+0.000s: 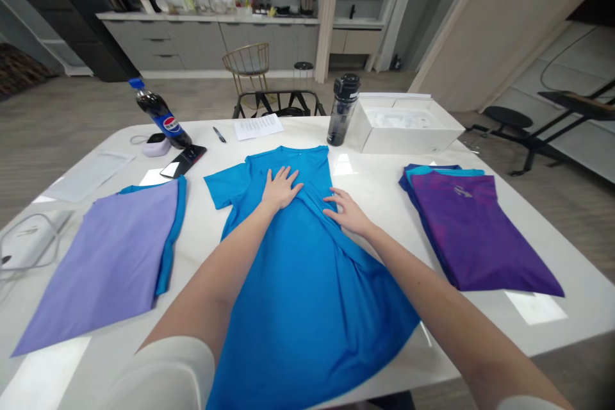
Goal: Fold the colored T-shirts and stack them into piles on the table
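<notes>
the blue shirt (298, 282) lies on the white table (375, 182). the left hand (280, 189) is spread flat on it, holding nothing. the right hand (350, 213) is at its edge; i can't tell if it pinches. pulling too hard could bunch the blue shirt up.

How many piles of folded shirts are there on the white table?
2. One pile, lavender on top, lies left of the spread-out blue shirt; the other pile, purple on top, lies right. Some layers may be hidden.
</notes>
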The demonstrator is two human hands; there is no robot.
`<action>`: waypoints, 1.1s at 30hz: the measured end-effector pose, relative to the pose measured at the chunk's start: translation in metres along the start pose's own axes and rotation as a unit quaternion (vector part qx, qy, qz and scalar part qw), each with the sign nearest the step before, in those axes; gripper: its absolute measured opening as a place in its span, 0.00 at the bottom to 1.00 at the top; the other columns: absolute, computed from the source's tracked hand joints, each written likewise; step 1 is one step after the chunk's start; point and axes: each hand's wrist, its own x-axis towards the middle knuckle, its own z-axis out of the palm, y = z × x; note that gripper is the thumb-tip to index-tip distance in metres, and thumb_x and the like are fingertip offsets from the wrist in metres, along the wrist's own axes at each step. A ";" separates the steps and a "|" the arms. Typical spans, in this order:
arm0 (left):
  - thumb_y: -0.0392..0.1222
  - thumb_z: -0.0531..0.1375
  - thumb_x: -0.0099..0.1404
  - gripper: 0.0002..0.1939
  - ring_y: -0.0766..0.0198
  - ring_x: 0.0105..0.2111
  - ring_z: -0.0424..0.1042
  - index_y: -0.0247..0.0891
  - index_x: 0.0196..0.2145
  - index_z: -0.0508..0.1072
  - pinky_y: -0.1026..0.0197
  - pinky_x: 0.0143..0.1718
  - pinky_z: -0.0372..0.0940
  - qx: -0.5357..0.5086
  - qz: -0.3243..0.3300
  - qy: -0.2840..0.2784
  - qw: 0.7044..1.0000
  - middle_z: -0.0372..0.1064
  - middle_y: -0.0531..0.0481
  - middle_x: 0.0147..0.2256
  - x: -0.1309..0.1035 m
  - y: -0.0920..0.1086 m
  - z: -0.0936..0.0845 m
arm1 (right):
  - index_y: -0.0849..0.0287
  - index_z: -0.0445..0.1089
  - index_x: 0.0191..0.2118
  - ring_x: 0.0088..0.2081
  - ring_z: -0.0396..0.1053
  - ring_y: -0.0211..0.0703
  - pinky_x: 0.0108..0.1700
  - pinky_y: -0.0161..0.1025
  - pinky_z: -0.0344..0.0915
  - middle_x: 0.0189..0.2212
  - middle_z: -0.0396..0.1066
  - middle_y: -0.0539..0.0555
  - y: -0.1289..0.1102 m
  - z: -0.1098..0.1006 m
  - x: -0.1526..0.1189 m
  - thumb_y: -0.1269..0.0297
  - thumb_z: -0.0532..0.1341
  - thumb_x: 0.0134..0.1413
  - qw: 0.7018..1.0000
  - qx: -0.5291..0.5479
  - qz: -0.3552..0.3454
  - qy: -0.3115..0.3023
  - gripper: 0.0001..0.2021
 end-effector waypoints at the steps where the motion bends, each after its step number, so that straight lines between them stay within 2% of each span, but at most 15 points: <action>1: 0.56 0.44 0.76 0.29 0.45 0.68 0.55 0.41 0.66 0.65 0.34 0.69 0.38 0.011 0.026 0.018 0.999 0.60 0.39 0.67 -0.003 0.004 -0.004 | 0.53 0.77 0.52 0.65 0.61 0.54 0.68 0.55 0.55 0.63 0.64 0.61 -0.003 -0.003 -0.016 0.49 0.64 0.60 1.000 0.021 -0.004 0.006 0.19; 3: 0.47 0.44 0.77 0.24 0.48 0.62 0.63 0.38 0.60 0.72 0.38 0.68 0.43 0.029 0.095 0.041 0.994 0.68 0.37 0.59 -0.012 0.016 -0.012 | 0.53 0.77 0.51 0.60 0.67 0.51 0.65 0.50 0.61 0.57 0.68 0.60 -0.008 -0.011 -0.046 0.49 0.66 0.59 0.999 0.049 0.002 0.013 0.19; 5: 0.41 0.45 0.76 0.21 0.50 0.56 0.67 0.39 0.56 0.74 0.43 0.64 0.52 0.027 0.155 0.041 0.987 0.72 0.38 0.54 -0.027 0.034 -0.019 | 0.54 0.77 0.51 0.55 0.70 0.50 0.61 0.48 0.63 0.51 0.72 0.59 -0.016 -0.021 -0.075 0.49 0.66 0.58 0.999 0.041 0.018 0.011 0.19; 8: 0.38 0.50 0.73 0.17 0.53 0.51 0.68 0.41 0.53 0.75 0.48 0.54 0.60 -0.007 0.211 0.015 0.977 0.72 0.42 0.51 -0.057 0.068 -0.025 | 0.55 0.77 0.47 0.49 0.72 0.51 0.55 0.47 0.65 0.44 0.75 0.57 -0.029 -0.041 -0.117 0.48 0.66 0.58 0.997 -0.052 0.060 -0.017 0.18; 12: 0.37 0.53 0.71 0.17 0.55 0.49 0.67 0.42 0.53 0.74 0.51 0.51 0.60 -0.035 0.271 -0.030 0.961 0.71 0.44 0.50 -0.095 0.110 -0.032 | 0.56 0.75 0.36 0.42 0.72 0.52 0.42 0.42 0.64 0.38 0.75 0.57 -0.047 -0.064 -0.165 0.44 0.67 0.55 0.967 -0.199 0.140 -0.077 0.18; 16: 0.37 0.54 0.69 0.16 0.54 0.49 0.67 0.42 0.52 0.74 0.51 0.50 0.60 -0.050 0.262 -0.035 0.963 0.70 0.44 0.49 -0.118 0.135 -0.037 | 0.56 0.72 0.30 0.37 0.72 0.49 0.34 0.38 0.58 0.33 0.75 0.55 -0.063 -0.080 -0.200 0.54 0.67 0.54 0.950 -0.224 0.179 -0.122 0.11; 19: 0.37 0.56 0.68 0.15 0.53 0.48 0.67 0.42 0.51 0.74 0.51 0.49 0.61 -0.060 0.230 -0.026 0.971 0.69 0.44 0.48 -0.129 0.149 -0.039 | 0.55 0.71 0.31 0.32 0.70 0.45 0.32 0.37 0.57 0.27 0.74 0.51 -0.083 -0.089 -0.217 0.63 0.64 0.53 0.967 -0.155 0.181 -0.087 0.04; 22: 0.38 0.58 0.67 0.18 0.52 0.50 0.66 0.42 0.55 0.72 0.50 0.50 0.60 -0.069 0.218 -0.009 0.973 0.68 0.43 0.50 -0.149 0.163 -0.046 | 0.55 0.71 0.32 0.29 0.69 0.43 0.32 0.36 0.59 0.26 0.73 0.49 -0.114 -0.093 -0.229 0.65 0.59 0.55 0.987 -0.057 0.144 -0.029 0.04; 25: 0.40 0.60 0.68 0.20 0.52 0.52 0.66 0.43 0.56 0.71 0.48 0.53 0.58 -0.090 0.242 0.030 0.966 0.69 0.43 0.53 -0.182 0.178 -0.058 | 0.54 0.72 0.35 0.30 0.69 0.43 0.34 0.37 0.62 0.28 0.74 0.49 -0.145 -0.087 -0.240 0.63 0.59 0.58 0.995 -0.004 0.097 0.025 0.05; 28: 0.40 0.58 0.70 0.10 0.53 0.55 0.65 0.43 0.48 0.74 0.46 0.58 0.52 -0.112 0.278 0.053 0.953 0.71 0.45 0.53 -0.221 0.187 -0.071 | 0.54 0.72 0.40 0.32 0.69 0.43 0.37 0.38 0.63 0.31 0.74 0.51 -0.166 -0.068 -0.255 0.63 0.59 0.60 0.997 -0.004 0.038 0.070 0.06; 30: 0.36 0.56 0.69 0.08 0.55 0.54 0.66 0.42 0.43 0.73 0.47 0.59 0.51 -0.120 0.291 0.049 0.948 0.74 0.47 0.50 -0.246 0.186 -0.075 | 0.54 0.71 0.42 0.35 0.70 0.45 0.41 0.40 0.64 0.33 0.72 0.52 -0.173 -0.050 -0.266 0.66 0.58 0.59 0.996 -0.038 -0.001 0.080 0.07; 33: 0.29 0.54 0.66 0.12 0.59 0.49 0.70 0.41 0.42 0.72 0.49 0.58 0.52 -0.128 0.282 0.043 0.950 0.76 0.49 0.42 -0.275 0.177 -0.075 | 0.56 0.68 0.46 0.44 0.70 0.51 0.47 0.44 0.64 0.41 0.72 0.57 -0.173 -0.019 -0.279 0.66 0.60 0.56 0.987 -0.126 -0.008 0.098 0.11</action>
